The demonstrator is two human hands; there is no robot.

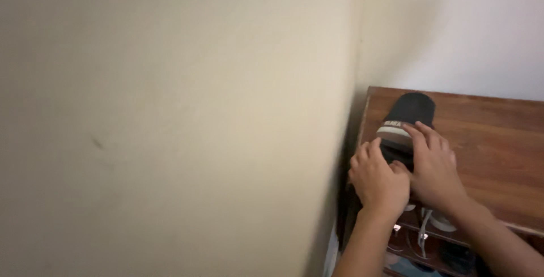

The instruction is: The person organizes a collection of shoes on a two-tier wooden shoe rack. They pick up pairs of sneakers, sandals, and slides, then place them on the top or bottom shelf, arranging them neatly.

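I counted one black slide sandal (407, 119) on one wooden shelf top (493, 146), two hands on it, left hand (378, 179) and right hand (433, 166), and one white-laced shoe (433, 221) below.

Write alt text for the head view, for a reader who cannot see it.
Two bare hands, left hand and right hand, press on a black slide sandal with a pale strap band atop a brown wooden shoe rack in a cream wall corner; white-laced shoes sit below.

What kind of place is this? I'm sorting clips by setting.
Probably a home corner used for shoe storage. Both hands, left hand and right hand, rest on a black slide sandal atop a wooden rack, with white shoes below, beside plain painted walls.
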